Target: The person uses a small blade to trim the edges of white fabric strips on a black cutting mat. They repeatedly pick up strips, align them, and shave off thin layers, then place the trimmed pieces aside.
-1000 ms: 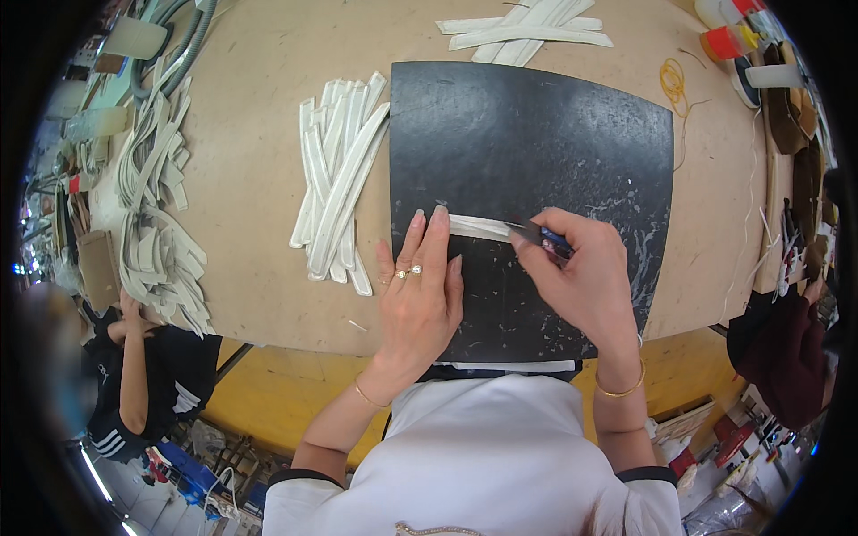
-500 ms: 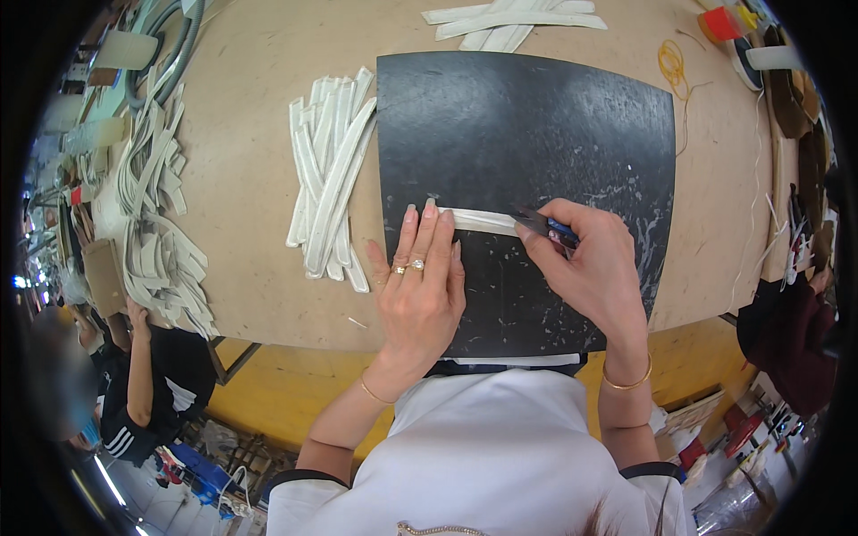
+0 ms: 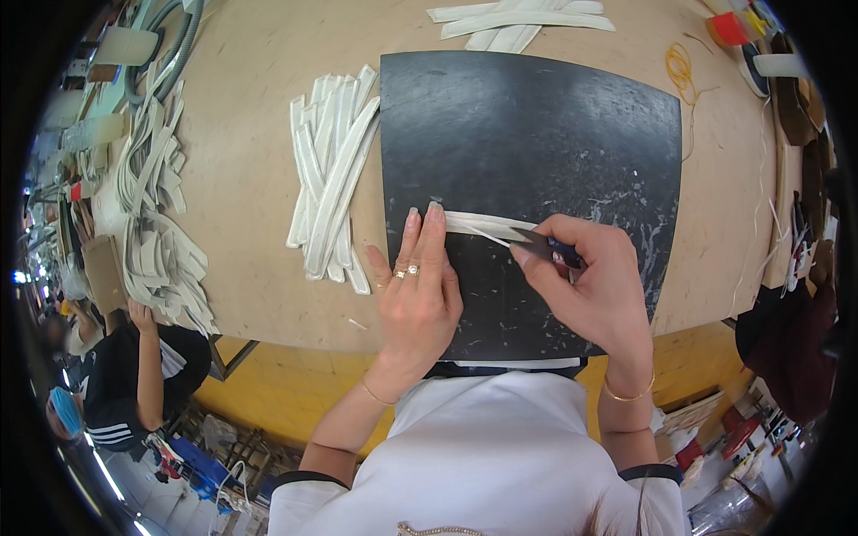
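On a black mat [image 3: 518,134] lies a narrow white strip [image 3: 483,220], running sideways between my hands. My left hand [image 3: 416,299] is flat and open, its fingertips pressing the strip's left end onto the mat. In my right hand [image 3: 599,281] is a pair of small dark-bladed snips [image 3: 541,246], pointing left at the strip's near edge. A thin white sliver [image 3: 485,235] slants away from that edge towards the blades. The strip's right end is partly hidden behind the blades and my right fingers.
White strips [image 3: 331,179] are piled left of the mat, with more strips [image 3: 527,18] beyond it. Far left hangs a bundle of pale strips [image 3: 147,205]. Yellow cord [image 3: 679,71] lies at the right. Beside the table's left end is another person [image 3: 134,375].
The snips have moved slightly nearer to me and now meet the strip's near edge, where a thin sliver has come away. My left hand stays on the strip's left end.
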Demonstrator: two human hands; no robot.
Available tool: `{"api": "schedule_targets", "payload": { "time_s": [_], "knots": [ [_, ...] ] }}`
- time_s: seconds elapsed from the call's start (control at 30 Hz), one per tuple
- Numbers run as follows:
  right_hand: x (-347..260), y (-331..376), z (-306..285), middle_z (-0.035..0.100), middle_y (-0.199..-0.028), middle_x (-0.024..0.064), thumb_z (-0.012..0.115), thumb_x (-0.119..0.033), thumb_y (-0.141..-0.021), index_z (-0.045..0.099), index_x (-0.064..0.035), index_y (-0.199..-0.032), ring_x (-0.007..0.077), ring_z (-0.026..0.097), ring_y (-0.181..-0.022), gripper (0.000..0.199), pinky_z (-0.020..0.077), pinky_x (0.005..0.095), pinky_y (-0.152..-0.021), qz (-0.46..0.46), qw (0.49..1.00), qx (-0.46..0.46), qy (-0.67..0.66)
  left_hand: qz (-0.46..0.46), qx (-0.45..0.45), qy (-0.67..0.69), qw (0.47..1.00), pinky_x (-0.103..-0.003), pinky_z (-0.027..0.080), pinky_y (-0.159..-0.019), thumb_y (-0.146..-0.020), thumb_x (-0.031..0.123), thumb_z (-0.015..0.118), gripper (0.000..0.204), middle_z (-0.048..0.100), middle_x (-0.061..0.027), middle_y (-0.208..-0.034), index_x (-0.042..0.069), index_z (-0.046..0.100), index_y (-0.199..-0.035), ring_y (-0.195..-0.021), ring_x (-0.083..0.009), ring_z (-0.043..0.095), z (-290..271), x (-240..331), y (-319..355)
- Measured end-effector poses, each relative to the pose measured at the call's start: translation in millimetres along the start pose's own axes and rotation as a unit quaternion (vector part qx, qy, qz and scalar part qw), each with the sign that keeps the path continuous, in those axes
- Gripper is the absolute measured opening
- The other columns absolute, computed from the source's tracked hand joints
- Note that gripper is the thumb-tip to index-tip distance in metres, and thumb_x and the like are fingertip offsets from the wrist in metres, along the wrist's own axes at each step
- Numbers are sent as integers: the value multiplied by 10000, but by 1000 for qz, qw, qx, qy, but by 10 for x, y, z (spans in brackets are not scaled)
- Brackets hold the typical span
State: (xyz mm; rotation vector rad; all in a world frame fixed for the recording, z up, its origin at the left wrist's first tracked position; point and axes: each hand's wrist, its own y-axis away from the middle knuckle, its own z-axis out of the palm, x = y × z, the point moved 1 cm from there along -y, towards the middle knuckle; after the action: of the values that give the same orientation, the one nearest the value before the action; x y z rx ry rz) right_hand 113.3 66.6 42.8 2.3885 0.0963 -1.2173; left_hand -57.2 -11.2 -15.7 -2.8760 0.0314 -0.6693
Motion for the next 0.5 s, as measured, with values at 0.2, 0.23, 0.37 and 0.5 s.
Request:
{"api": "schedule_targets", "payload": {
  "time_s": [0.2,0.23,0.37,0.5],
  "knots": [
    [-21,7,13,490,-534,-16,716,-134,-861,689,8,-795,31,407,-504,158,290,235,-470,-20,999,24,27,0,-1,-22,1000,-540,12,-1208,-864,-92,570,531,670,-134,-1268,3,538,-1386,-1289,-268,569,10,8,-10],
    [3,-10,4,490,-532,-16,715,-136,-865,689,8,-794,31,405,-504,162,288,233,-471,-8,999,27,44,8,1,-32,999,-537,3,-1209,-856,-94,574,539,670,-133,-1270,14,548,-1383,-1289,-266,570,16,9,-12],
    [102,-42,-10,458,-524,-30,713,-163,-888,691,0,-789,33,376,-503,191,276,248,-471,43,998,22,50,4,-8,-39,999,-532,-21,-1209,-857,-86,582,538,648,-135,-1308,35,564,-1381,-1309,-259,552,16,26,7],
    [158,-63,-19,452,-534,-34,707,-165,-891,691,-1,-790,35,372,-509,193,275,252,-474,50,998,23,39,-4,-13,-43,999,-536,-35,-1205,-861,-82,589,527,629,-134,-1339,37,572,-1375,-1328,-257,535,26,50,19]
  ]
}}
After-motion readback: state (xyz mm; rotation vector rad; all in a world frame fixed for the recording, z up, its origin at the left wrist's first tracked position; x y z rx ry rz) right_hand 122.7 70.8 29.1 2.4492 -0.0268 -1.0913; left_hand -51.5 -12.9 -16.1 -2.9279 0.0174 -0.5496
